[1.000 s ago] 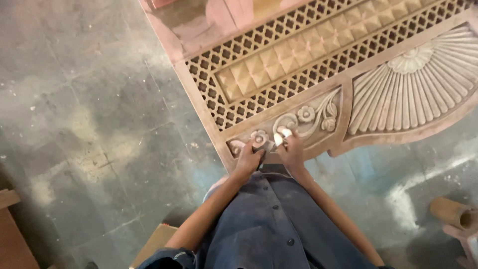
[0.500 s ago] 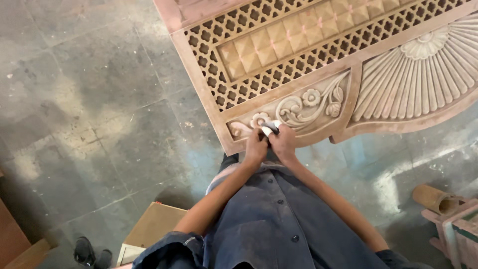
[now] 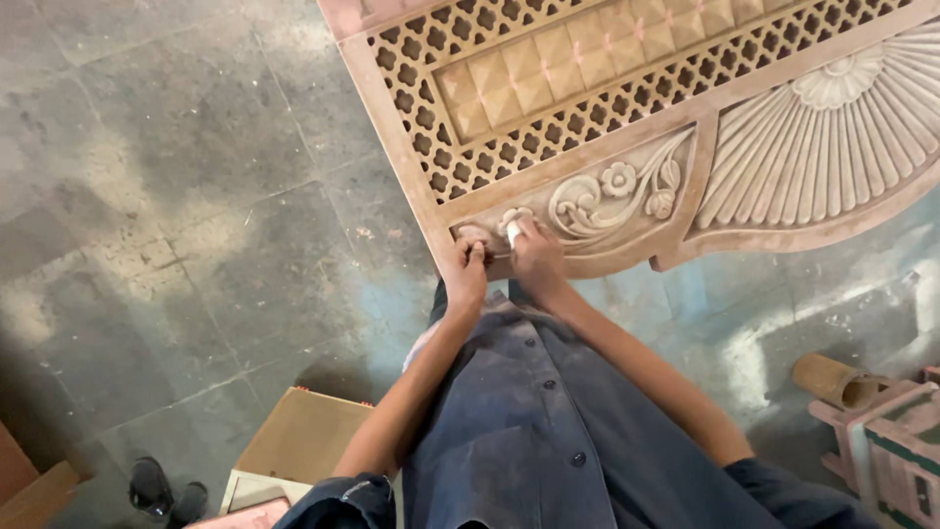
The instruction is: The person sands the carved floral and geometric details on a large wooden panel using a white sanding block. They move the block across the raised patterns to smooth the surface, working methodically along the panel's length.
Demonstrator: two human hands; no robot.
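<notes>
Hands shifted since a second ago: both slid left along carved panel [image 3: 627, 118] edge, now at lower-left corner scroll, frame centre. Camera drifted too, panel sits higher and further right in frame than before. Left hand [image 3: 467, 266] curled tight at panel's bottom rail, fingers together, bracing or pinching something small; cannot tell which. Right hand [image 3: 534, 257] clamped on small pale tool [image 3: 513, 231], tip pressed against leaf carving just left of flower rosette [image 3: 618, 179]. Reads as detail work moved to next patch of relief, same grip, same tool.

Panel: pinkish stone or wood, lattice grid across top, row of raised pyramid studs inside it, fan-shaped fluting [image 3: 832, 137] upper right. Lies flat or slightly propped on floor.

Floor [image 3: 176, 196]: grey slabs, dusty, pale powder smears left and lower right. Cardboard box [image 3: 299, 436] bottom centre-left. Dark shoe [image 3: 162, 490] bottom left corner. Short tube [image 3: 832, 380] and small painted stool [image 3: 896, 446] lower right. Blue buttoned shirt [image 3: 529, 421] fills bottom middle.
</notes>
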